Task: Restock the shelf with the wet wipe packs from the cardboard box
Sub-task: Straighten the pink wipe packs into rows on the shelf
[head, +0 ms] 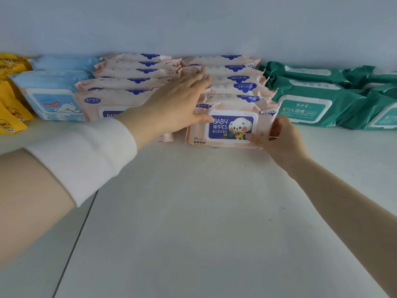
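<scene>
A pink baby wipes pack (231, 125) with a purple lid stands at the front of the right pink row (234, 79) on the white shelf (193, 201). My right hand (279, 138) grips its lower right corner, thumb on the front. My left hand (178, 106) lies flat, fingers spread, over the packs behind it, with the thumb touching the front pack's upper left. A second pink row (133, 80) stands to the left, its front pack partly hidden by my left hand. The cardboard box is out of view.
Light blue packs (51, 97) and yellow packs (10, 100) line the shelf at the left. Green packs (311, 100) fill the right side. A white wall (193, 24) backs all rows. A seam (75, 233) runs through the shelf surface at lower left.
</scene>
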Action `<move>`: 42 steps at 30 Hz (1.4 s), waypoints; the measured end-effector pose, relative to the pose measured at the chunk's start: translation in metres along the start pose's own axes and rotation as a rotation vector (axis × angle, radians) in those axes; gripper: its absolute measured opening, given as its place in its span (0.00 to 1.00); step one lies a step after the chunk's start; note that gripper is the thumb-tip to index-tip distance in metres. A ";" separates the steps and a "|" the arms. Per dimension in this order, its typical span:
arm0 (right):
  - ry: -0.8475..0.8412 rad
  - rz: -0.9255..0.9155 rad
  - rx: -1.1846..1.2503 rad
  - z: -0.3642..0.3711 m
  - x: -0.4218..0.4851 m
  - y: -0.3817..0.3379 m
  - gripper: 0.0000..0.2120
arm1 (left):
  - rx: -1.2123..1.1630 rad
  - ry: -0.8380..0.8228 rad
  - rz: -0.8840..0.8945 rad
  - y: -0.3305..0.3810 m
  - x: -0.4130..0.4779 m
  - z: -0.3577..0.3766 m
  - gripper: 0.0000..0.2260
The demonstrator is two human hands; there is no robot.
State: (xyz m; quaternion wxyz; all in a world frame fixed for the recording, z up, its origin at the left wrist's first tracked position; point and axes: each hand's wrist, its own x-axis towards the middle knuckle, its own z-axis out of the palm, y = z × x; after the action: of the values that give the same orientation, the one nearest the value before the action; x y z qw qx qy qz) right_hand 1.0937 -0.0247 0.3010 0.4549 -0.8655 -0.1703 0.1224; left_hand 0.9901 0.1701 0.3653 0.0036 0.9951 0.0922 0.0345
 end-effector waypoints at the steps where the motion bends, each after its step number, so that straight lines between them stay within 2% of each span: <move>1: 0.010 -0.005 -0.003 0.001 0.002 0.001 0.21 | -0.011 0.005 -0.027 0.003 0.001 0.002 0.38; 4: 0.002 0.014 -0.010 0.004 0.012 -0.003 0.22 | -0.043 0.034 -0.071 0.007 0.006 0.002 0.36; 8: -0.016 0.028 0.014 -0.003 0.012 -0.005 0.27 | -0.054 -0.027 -0.087 0.006 0.008 -0.006 0.35; 13: 0.019 0.074 0.036 0.000 0.013 -0.011 0.18 | -0.066 0.007 -0.108 0.003 0.013 -0.002 0.31; 16: 0.007 0.135 0.047 0.001 0.010 -0.019 0.17 | -0.110 -0.048 -0.135 0.000 0.018 -0.004 0.31; 21: -0.045 0.159 0.034 -0.004 0.001 -0.022 0.16 | -0.044 -0.110 -0.075 0.007 0.009 -0.014 0.30; 26: -0.032 0.214 0.030 0.003 0.001 -0.031 0.21 | 0.004 -0.158 -0.064 0.003 0.006 -0.012 0.33; 32: 0.003 0.119 -0.018 -0.014 0.000 -0.022 0.29 | 0.128 -0.102 -0.015 0.018 0.000 -0.018 0.35; 35: 0.035 0.014 -0.164 -0.043 -0.003 -0.010 0.27 | 0.176 0.001 0.075 0.040 -0.001 -0.024 0.33; 38: 0.062 -0.146 -0.471 -0.079 -0.002 0.006 0.27 | 0.164 0.081 0.132 0.076 0.012 -0.030 0.28; 42: 0.087 -0.232 -0.684 -0.122 0.009 0.026 0.28 | 0.157 0.070 0.109 0.124 0.050 -0.023 0.29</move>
State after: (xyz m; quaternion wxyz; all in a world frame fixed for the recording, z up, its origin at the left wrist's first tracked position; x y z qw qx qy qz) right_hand 1.1514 -0.1260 0.3471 0.1570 -0.9468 -0.2790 -0.0312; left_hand 1.0600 0.0571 0.3937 -0.0794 0.9941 0.0407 0.0621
